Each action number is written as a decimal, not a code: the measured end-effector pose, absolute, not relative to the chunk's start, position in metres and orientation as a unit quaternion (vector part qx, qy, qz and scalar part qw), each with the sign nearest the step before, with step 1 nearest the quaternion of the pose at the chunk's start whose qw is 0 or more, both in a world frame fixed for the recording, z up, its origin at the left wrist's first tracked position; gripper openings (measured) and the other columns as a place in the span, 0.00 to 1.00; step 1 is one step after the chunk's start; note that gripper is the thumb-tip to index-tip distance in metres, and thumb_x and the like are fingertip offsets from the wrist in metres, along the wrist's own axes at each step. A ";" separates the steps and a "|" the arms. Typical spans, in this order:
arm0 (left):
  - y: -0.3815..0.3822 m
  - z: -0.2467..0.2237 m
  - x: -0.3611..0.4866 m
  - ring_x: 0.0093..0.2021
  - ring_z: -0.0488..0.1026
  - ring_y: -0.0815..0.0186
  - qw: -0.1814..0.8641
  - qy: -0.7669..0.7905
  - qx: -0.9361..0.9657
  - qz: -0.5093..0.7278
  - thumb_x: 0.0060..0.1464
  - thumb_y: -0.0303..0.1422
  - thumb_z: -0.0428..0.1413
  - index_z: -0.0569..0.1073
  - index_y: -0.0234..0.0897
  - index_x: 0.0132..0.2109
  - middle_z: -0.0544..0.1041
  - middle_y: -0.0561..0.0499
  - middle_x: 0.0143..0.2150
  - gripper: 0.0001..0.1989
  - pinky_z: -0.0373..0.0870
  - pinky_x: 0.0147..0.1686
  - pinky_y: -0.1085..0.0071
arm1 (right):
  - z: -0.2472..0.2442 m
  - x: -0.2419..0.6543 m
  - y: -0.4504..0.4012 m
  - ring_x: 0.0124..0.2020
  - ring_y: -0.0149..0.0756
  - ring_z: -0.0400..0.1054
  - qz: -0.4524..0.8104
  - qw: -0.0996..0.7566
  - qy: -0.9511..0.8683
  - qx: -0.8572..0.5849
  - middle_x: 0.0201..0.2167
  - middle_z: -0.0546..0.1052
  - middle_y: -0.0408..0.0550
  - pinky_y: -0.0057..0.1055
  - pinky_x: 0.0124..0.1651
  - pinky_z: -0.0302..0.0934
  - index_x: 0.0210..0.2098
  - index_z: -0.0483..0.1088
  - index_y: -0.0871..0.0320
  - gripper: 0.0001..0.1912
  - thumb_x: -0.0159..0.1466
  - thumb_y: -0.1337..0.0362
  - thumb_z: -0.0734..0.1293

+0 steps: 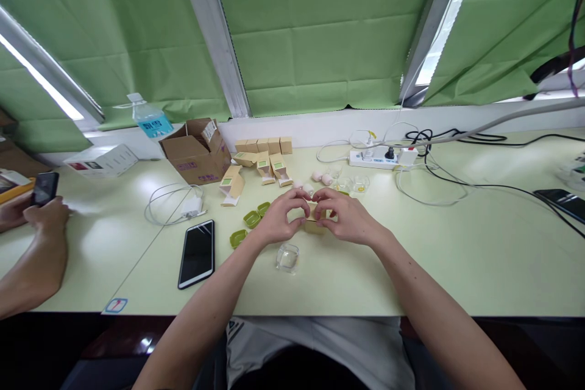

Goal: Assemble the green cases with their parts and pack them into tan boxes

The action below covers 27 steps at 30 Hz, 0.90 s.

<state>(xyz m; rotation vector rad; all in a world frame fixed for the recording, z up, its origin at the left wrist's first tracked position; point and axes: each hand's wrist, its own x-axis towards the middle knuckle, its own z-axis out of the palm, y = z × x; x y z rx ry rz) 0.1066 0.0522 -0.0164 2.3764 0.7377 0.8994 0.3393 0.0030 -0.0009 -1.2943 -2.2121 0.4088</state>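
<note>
Both of my hands meet over a small kraft cardboard box that stands on the table in front of me. My left hand curls its fingers onto the box's left upper side. From the other side, my right hand pinches its right upper edge. The hands partly hide the top of the box. Small green plastic trays lie left of my left hand, and a clear plastic container sits below it. Pale pink rounded pieces and clear plastic containers lie just beyond my hands.
Opened kraft boxes and a row of closed ones stand farther back, beside a large carton. A phone and white charger lie left. A power strip with cables stretches behind. At far left, another person's hands hold a phone.
</note>
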 end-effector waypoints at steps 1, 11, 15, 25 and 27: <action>0.052 -0.017 0.107 0.62 0.76 0.54 0.239 0.270 0.874 0.325 0.57 0.24 0.60 0.79 0.42 0.40 0.77 0.46 0.58 0.07 0.71 0.66 0.54 | -0.001 0.340 0.003 0.48 0.39 0.77 0.155 0.267 -0.820 -0.481 0.60 0.77 0.45 0.37 0.47 0.67 0.35 0.80 0.51 0.08 0.66 0.72 0.73; 0.053 -0.022 0.112 0.60 0.75 0.54 0.177 0.275 0.900 0.287 0.58 0.28 0.66 0.77 0.43 0.41 0.77 0.48 0.59 0.07 0.70 0.64 0.54 | 0.000 0.342 0.004 0.60 0.47 0.71 0.166 0.231 -0.828 -0.484 0.58 0.74 0.49 0.39 0.50 0.69 0.41 0.79 0.50 0.05 0.67 0.65 0.76; 0.052 -0.021 0.114 0.61 0.74 0.53 0.184 0.281 0.900 0.276 0.58 0.28 0.66 0.73 0.42 0.40 0.77 0.47 0.59 0.09 0.70 0.63 0.54 | 0.000 0.340 0.003 0.58 0.48 0.70 0.147 0.209 -0.824 -0.505 0.55 0.75 0.49 0.38 0.48 0.67 0.43 0.75 0.51 0.06 0.69 0.60 0.75; 0.052 -0.020 0.118 0.45 0.72 0.62 0.255 0.288 0.879 0.280 0.59 0.23 0.61 0.65 0.41 0.39 0.75 0.52 0.44 0.12 0.69 0.45 0.66 | -0.013 0.335 0.007 0.41 0.42 0.74 0.180 0.229 -0.799 -0.526 0.48 0.78 0.48 0.34 0.39 0.61 0.47 0.65 0.52 0.14 0.66 0.66 0.72; 0.055 -0.020 0.117 0.42 0.70 0.63 0.250 0.299 0.868 0.306 0.59 0.23 0.62 0.66 0.41 0.40 0.75 0.52 0.45 0.12 0.68 0.43 0.66 | -0.017 0.331 0.011 0.41 0.42 0.75 0.194 0.282 -0.778 -0.526 0.53 0.78 0.51 0.37 0.43 0.65 0.56 0.63 0.51 0.22 0.66 0.67 0.71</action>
